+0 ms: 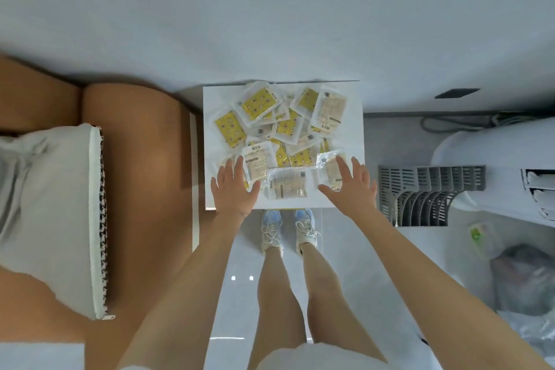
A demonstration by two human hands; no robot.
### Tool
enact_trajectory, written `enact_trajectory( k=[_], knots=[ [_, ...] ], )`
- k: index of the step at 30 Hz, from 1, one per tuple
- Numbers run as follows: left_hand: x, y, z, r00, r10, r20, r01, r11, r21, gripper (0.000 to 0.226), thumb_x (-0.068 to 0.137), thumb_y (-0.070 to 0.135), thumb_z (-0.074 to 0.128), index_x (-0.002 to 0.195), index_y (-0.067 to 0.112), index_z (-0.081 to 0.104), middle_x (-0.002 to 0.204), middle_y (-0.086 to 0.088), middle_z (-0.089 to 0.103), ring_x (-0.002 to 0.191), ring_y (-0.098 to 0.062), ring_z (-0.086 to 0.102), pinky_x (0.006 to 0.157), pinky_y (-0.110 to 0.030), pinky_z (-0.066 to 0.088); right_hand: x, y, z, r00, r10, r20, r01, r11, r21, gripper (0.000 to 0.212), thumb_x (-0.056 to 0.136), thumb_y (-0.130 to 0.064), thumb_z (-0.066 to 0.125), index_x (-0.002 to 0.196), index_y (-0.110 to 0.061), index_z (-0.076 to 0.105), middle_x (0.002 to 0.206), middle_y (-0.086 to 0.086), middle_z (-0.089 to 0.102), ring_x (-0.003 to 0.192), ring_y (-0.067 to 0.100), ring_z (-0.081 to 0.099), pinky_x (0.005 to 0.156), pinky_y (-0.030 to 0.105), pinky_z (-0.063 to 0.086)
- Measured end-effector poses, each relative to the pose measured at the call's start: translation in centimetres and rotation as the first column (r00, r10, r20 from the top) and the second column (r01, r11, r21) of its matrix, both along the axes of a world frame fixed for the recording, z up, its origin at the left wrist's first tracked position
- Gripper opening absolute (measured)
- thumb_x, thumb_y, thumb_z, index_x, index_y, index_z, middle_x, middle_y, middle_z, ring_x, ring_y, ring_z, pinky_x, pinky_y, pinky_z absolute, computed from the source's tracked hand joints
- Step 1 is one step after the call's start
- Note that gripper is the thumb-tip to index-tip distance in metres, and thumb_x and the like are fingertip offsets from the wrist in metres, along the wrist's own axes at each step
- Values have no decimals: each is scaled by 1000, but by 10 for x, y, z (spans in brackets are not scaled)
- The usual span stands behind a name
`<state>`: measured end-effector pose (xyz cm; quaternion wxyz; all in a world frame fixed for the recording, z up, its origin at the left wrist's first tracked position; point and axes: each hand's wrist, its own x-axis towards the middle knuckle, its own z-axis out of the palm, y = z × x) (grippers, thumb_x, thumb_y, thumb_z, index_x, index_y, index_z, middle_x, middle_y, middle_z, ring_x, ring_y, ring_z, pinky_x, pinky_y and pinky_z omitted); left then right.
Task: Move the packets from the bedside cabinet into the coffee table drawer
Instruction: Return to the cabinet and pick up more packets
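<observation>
Both hands, left hand [232, 186] and right hand [351, 186], spread open and empty, flank the packets [279, 132] heaped just ahead on the cabinet surface [354, 141].

The white square bedside cabinet top [354, 141] is crowded with a loose heap of yellow and clear plastic packets [282, 135], overlapping from the far edge almost to the near one. Bare strips show only along the left edge, the right edge and the near corners. The tan padded bed side [144, 159] stands just beside the cabinet on the left. On the right, a grey slatted plastic rack [426, 192] lies on the floor nearby. The space above the heap is open.
</observation>
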<state>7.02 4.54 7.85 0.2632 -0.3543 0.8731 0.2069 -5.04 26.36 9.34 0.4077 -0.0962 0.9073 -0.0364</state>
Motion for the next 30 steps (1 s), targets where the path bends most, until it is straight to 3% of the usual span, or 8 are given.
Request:
enact_trajectory(
  k=[7, 13, 16, 18, 20, 22, 27, 30],
  knots=[
    [-26, -33, -76, 996, 25, -84, -28, 999, -30, 75, 88, 49, 55, 149, 21, 21, 158, -11, 11, 146, -30, 8, 117, -48, 10, -32, -4, -83, 994, -106, 1, 106, 993, -50, 98, 86, -45, 65, 153, -34, -6, 162, 5, -9, 149, 30, -1, 118, 52, 13],
    [-36, -36, -102, 985, -13, -175, 8, 999, -32, 72, 83, 45, 62, 142, 15, 34, 152, -16, 27, 142, -33, 20, 113, -50, 22, -31, 1, -114, 984, -31, -178, 19, 997, -69, 99, 82, -39, 72, 154, -28, 4, 152, 10, 19, 140, 30, 21, 115, 45, 19],
    [-38, -36, -105, 959, -63, -277, 62, 998, -12, 70, 81, 38, 68, 139, 12, 39, 143, -15, 41, 136, -33, 33, 107, -51, 33, -32, -2, -117, 985, -58, -160, 48, 997, -63, 99, 79, -33, 75, 153, -24, 11, 141, 11, 28, 128, 30, 34, 107, 42, 30],
    [-38, -34, -106, 942, -66, -330, 66, 998, -10, 66, 79, 31, 70, 136, 10, 43, 140, -13, 46, 133, -32, 39, 105, -49, 37, -35, -4, -117, 974, -213, -74, 202, 971, -131, 97, 76, -22, 78, 151, -22, 17, 136, 11, 30, 116, 31, 44, 96, 41, 43],
    [-37, -32, -107, 918, -41, -394, 46, 999, 2, 64, 77, 23, 71, 133, 6, 47, 137, -13, 50, 130, -32, 43, 106, -48, 38, -38, -5, -113, 893, -449, 41, 444, 859, -254, 87, 76, -5, 74, 145, -19, 25, 131, 9, 35, 96, 24, 52, 66, 28, 51],
    [-39, -29, -104, 891, 8, -455, 4, 1000, 25, 58, 75, 15, 73, 127, 1, 51, 129, -15, 55, 123, -34, 49, 104, -47, 40, -41, -3, -109, 779, -620, 92, 614, 725, -312, 72, 80, 2, 66, 140, -17, 31, 117, 5, 47, 77, 13, 52, 50, 20, 42],
    [-43, -21, -86, 848, 232, -477, -156, 969, 193, 36, 82, 5, 66, 114, -2, 51, 108, -15, 58, 100, -29, 55, 83, -20, 36, -51, -9, -96, 417, -896, 153, 819, 297, -490, 28, 89, -8, 62, 115, -10, 52, 88, -5, 57, 79, 14, 59, 58, 19, 43],
    [-44, -21, -78, 796, 372, -479, -241, 919, 312, 31, 86, 2, 60, 114, -1, 46, 104, -5, 52, 97, -19, 51, 79, -17, 36, -66, -24, -95, 324, -900, 291, 843, 136, -520, 14, 90, -10, 63, 104, -12, 63, 89, -7, 65, 83, 10, 64, 64, 21, 50]
  ],
)
